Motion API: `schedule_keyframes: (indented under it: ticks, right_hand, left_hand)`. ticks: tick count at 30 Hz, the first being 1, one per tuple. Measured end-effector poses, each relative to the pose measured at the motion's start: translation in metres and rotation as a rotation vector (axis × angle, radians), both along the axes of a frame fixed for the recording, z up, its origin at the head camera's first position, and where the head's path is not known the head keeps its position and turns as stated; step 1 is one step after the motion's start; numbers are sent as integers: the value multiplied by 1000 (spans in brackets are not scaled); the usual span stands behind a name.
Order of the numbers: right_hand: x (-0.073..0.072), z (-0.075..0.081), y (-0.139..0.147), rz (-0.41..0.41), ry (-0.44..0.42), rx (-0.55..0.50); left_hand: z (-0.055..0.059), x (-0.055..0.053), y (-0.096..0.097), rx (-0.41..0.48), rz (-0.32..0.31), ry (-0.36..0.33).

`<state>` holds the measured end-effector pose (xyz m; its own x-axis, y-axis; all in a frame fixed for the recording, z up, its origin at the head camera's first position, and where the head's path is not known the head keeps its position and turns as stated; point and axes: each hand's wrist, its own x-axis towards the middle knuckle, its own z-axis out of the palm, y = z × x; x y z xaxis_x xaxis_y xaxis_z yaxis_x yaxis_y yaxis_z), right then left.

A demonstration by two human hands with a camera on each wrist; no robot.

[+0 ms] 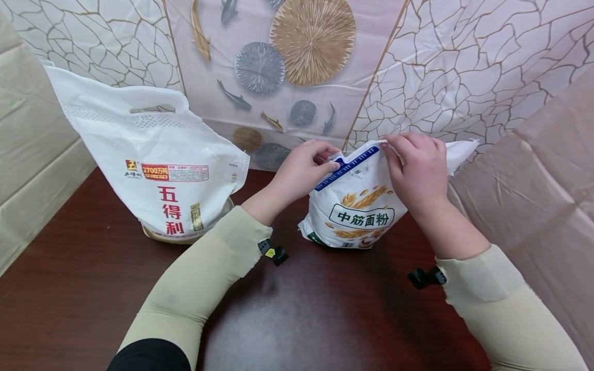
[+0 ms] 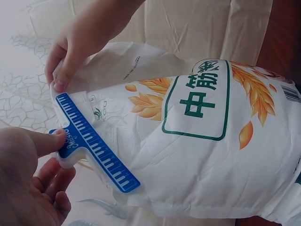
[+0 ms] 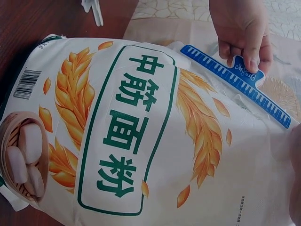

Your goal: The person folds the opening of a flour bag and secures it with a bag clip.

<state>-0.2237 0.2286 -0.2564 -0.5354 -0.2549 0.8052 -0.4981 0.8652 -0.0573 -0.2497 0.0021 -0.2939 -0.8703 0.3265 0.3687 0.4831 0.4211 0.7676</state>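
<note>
"On the dark surface (image 1: 287,330), where exactly is the flour bag (image 1: 357,203)?"

"The head view shows it to the right of the larger bag (image 1: 153,149), well apart. Along its top edge lies the blue clip (image 1: 348,169), with the long axis rising toward the right."

"And the hands?"

"The left hand (image 1: 301,170) is at the clip, so it is the nearer one. The right hand (image 1: 415,167) is just beyond the upper end, at the bag's edge."

"What does the left wrist view add?"

"The left grip pinches the clip's handle, about midway along its length. The right grip pinches the bag's top edge."

"And the right wrist view?"

"Again the left thumb is on the handle. Whether the clip fully bites the bag, I cannot tell."
</note>
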Motion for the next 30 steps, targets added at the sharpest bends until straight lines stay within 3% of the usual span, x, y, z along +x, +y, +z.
schedule_keyframes:
  ticks: [14,23,30]
  right_hand:
    - [-1,0,1,-12,-28,-12]
    - [-2,-1,1,-14,-8,-9]
    - [-1,-1,1,-11,22,2]
  left_hand:
    - [0,-2,4,23,-2,2]
    - [-3,-2,3,73,-32,-22]
    - [-7,-4,3,100,-50,-1]
